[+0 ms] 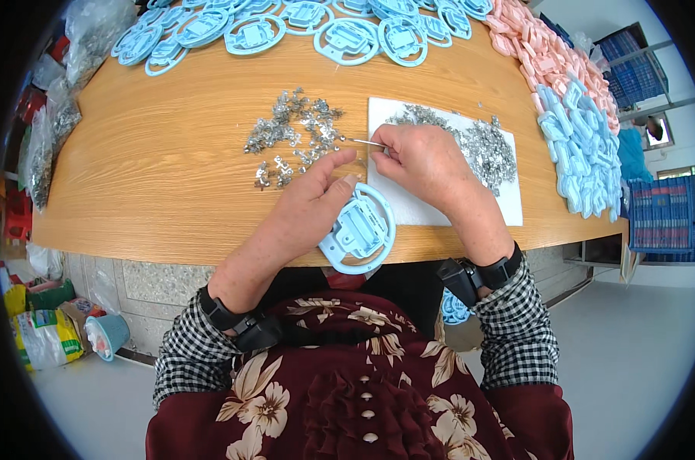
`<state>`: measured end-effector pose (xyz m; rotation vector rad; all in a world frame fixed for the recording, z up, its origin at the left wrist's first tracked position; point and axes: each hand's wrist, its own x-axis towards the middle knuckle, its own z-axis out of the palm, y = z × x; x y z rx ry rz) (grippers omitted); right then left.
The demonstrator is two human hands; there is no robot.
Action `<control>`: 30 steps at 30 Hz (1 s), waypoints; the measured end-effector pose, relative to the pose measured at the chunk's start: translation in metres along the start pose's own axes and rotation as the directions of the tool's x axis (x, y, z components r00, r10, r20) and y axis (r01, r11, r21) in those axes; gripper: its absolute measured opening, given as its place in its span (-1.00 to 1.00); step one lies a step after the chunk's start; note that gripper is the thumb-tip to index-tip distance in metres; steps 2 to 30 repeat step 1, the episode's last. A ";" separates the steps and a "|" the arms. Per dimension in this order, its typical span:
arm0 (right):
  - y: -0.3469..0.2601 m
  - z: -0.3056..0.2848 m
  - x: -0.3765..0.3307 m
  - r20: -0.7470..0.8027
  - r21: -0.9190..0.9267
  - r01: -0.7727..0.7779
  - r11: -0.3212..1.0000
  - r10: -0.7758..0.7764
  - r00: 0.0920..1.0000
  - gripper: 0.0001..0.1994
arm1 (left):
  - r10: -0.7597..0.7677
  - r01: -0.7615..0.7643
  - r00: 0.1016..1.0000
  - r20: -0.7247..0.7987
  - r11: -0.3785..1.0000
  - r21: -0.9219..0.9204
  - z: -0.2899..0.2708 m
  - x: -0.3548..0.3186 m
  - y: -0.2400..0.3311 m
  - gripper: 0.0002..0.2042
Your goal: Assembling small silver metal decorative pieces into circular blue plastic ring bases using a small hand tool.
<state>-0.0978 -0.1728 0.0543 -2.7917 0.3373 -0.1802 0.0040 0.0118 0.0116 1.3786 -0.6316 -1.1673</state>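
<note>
My left hand (305,211) has its thumb over the upper rim of a round light-blue plastic part (360,228) at the table's near edge. Its index finger stretches toward a loose heap of small silvery metal clips (274,136). The part has a ring-shaped rim and a boxy moulded centre, and my hand covers its left side. In a pinch, my right hand (424,161) holds a slim metal tool (369,142), possibly tweezers. The tool's tip points left, at the right edge of the clips; whether it grips one is too small to tell.
Under my right hand lies a white foam sheet (416,213) bearing more small metal pieces (489,153). Several blue round parts (347,40) line the table's far side. Pink plastic parts (543,54) and light-blue ones (581,157) are piled at the right. Plastic bags (52,126) stand at the left.
</note>
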 end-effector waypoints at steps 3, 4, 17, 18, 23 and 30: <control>0.000 0.000 0.000 -0.006 -0.037 0.014 0.999 -0.014 1.000 -0.87 | 0.012 -0.012 1.000 -0.005 1.000 0.004 0.000 0.000 0.000 -0.53; 0.000 0.000 0.000 -0.006 -0.037 0.014 0.999 -0.014 1.000 -0.87 | 0.012 -0.012 1.000 -0.005 1.000 0.004 0.000 0.000 0.000 -0.53; 0.000 0.000 0.000 -0.006 -0.037 0.014 0.999 -0.014 1.000 -0.87 | 0.012 -0.012 1.000 -0.005 1.000 0.004 0.000 0.000 0.000 -0.53; 0.000 0.000 0.000 -0.006 -0.037 0.014 0.999 -0.014 1.000 -0.87 | 0.012 -0.012 1.000 -0.005 1.000 0.004 0.000 0.000 0.000 -0.53; 0.000 0.000 0.000 -0.006 -0.037 0.014 0.999 -0.014 1.000 -0.87 | 0.012 -0.012 1.000 -0.005 1.000 0.004 0.000 0.000 0.000 -0.53; 0.000 0.000 0.000 -0.006 -0.037 0.014 0.999 -0.014 1.000 -0.87 | 0.012 -0.012 1.000 -0.005 1.000 0.004 0.000 0.000 0.000 -0.53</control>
